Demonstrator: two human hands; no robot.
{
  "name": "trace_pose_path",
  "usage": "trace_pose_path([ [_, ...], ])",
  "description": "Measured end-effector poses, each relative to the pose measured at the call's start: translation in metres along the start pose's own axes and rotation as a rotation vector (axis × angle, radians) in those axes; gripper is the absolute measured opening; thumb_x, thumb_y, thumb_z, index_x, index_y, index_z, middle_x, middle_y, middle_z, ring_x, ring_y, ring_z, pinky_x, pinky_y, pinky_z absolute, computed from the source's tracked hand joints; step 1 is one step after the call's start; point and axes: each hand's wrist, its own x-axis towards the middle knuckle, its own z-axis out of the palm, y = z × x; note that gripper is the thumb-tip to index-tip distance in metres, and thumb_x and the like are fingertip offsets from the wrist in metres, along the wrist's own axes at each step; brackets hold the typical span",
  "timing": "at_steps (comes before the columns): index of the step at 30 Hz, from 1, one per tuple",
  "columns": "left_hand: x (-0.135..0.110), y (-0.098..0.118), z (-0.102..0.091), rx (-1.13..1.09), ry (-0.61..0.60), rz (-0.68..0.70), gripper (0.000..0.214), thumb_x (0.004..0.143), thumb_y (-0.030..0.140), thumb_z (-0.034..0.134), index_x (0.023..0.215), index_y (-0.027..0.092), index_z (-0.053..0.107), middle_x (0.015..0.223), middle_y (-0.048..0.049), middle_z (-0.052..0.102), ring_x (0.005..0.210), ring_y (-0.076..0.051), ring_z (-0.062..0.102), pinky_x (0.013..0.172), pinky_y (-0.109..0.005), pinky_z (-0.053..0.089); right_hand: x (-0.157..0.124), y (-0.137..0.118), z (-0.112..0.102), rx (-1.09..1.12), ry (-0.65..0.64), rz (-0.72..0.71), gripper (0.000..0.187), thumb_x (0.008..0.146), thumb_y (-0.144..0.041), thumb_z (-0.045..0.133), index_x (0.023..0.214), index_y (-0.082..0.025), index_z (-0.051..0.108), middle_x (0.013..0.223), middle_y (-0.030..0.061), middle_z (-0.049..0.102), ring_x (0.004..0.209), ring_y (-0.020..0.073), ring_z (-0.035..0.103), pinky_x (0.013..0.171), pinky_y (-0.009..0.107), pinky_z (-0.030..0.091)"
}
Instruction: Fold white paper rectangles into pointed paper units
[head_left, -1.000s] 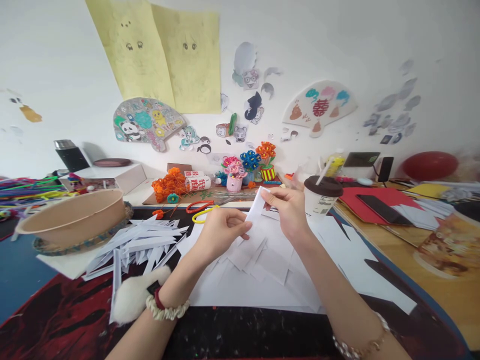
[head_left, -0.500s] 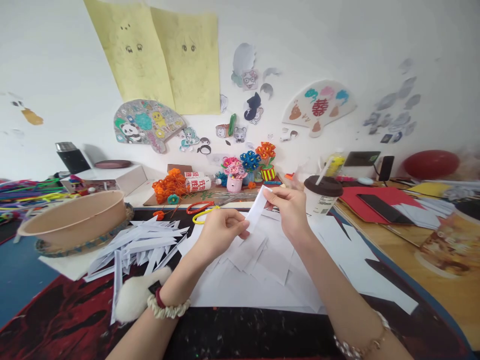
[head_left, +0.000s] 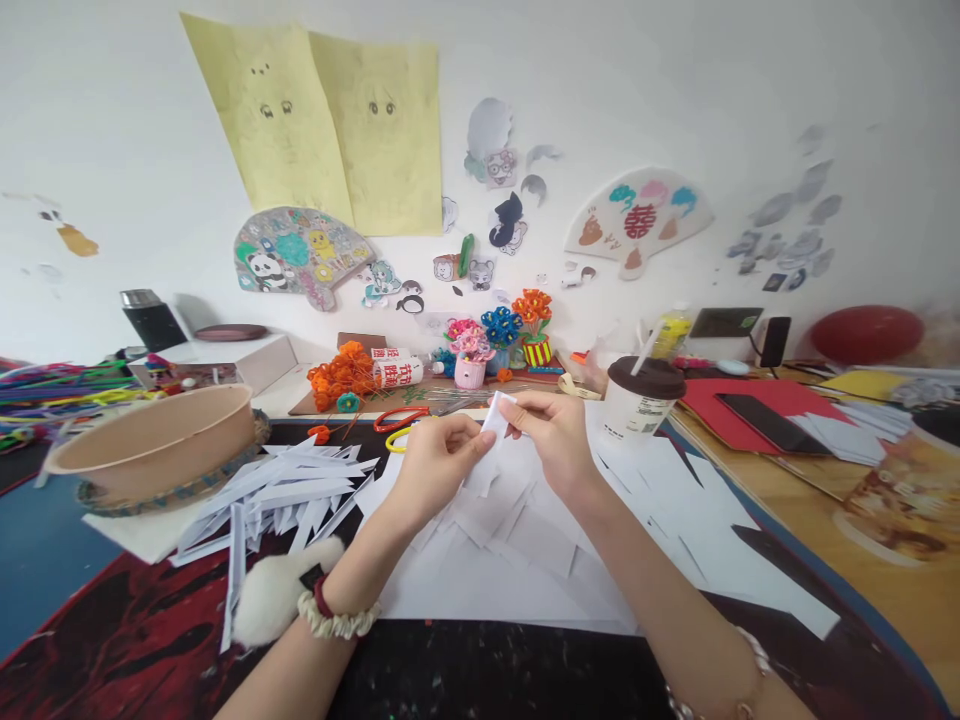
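Note:
A small folded white paper strip [head_left: 495,413] is held up between my two hands, above the middle of the table. My left hand [head_left: 442,460] pinches its lower left side with thumb and fingers. At its upper right, my right hand [head_left: 551,430] is closed on it with thumb and forefinger. Below the hands lie several loose paper pieces [head_left: 536,525] on larger white sheets [head_left: 480,595]. Left of my left hand sits a heap of folded paper strips [head_left: 292,490].
A tan basin [head_left: 150,440] stands at the left. Scissors [head_left: 401,418] with red and yellow handles lie behind my left hand. A lidded cup with a straw [head_left: 641,395] is right of my right hand. A fluffy white object [head_left: 277,595] rests beside my left wrist.
My right hand has moved left and slightly down, closer to my left hand. The paper strip now looks shorter and more covered by the fingers. The view has shifted slightly.

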Motion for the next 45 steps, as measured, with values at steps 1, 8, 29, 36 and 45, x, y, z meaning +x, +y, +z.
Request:
trace_pose_path([
  [1, 0.0, 0.0, 0.0, -0.009, -0.002, -0.004, 0.036, 0.08, 0.043, 0.062, 0.061, 0.015, 0.052, 0.052, 0.005, 0.039, 0.048, -0.008, 0.033, 0.044, -0.02, 0.022, 0.0, 0.0, 0.0, -0.001, -0.001, 0.003, 0.018, 0.067, -0.031, 0.074, 0.057, -0.016, 0.069, 0.053, 0.0003, 0.058, 0.05, 0.0119, 0.047, 0.048, 0.026, 0.038],
  [8, 0.002, 0.002, -0.003, -0.037, -0.043, 0.037, 0.03, 0.084, 0.041, 0.059, 0.071, 0.014, 0.064, 0.061, 0.0012, 0.051, 0.055, -0.01, 0.041, 0.049, -0.021, 0.031, 0.0, -0.003, 0.0, 0.0, -0.01, 0.02, 0.02, 0.066, -0.031, 0.074, 0.055, -0.017, 0.067, 0.051, -0.0003, 0.056, 0.05, 0.012, 0.048, 0.048, 0.026, 0.038],
  [29, -0.001, 0.008, 0.0, 0.13, 0.124, 0.105, 0.031, 0.087, 0.037, 0.054, 0.067, 0.015, 0.061, 0.058, 0.0024, 0.052, 0.054, -0.011, 0.043, 0.051, -0.021, 0.032, -0.005, -0.001, 0.005, 0.003, -0.048, 0.059, 0.023, 0.067, -0.036, 0.074, 0.056, -0.018, 0.066, 0.053, 0.0004, 0.057, 0.05, 0.0131, 0.048, 0.049, 0.027, 0.04],
  [36, -0.002, 0.011, -0.002, 0.175, 0.117, 0.164, 0.026, 0.088, 0.029, 0.054, 0.066, 0.015, 0.056, 0.059, 0.0028, 0.051, 0.056, -0.01, 0.043, 0.054, -0.021, 0.034, -0.004, 0.0, 0.005, -0.009, -0.071, 0.074, 0.026, 0.066, -0.039, 0.076, 0.056, -0.017, 0.066, 0.051, -0.0005, 0.055, 0.049, 0.0125, 0.047, 0.049, 0.027, 0.038],
  [45, -0.001, 0.011, -0.005, 0.171, 0.103, 0.179, 0.025, 0.09, 0.032, 0.052, 0.073, 0.016, 0.059, 0.064, 0.0019, 0.054, 0.059, -0.011, 0.046, 0.057, -0.022, 0.036, -0.003, -0.002, -0.001, -0.045, -0.186, 0.117, 0.033, 0.067, -0.042, 0.076, 0.05, -0.017, 0.064, 0.047, 0.0, 0.055, 0.048, 0.0129, 0.049, 0.05, 0.027, 0.039],
])
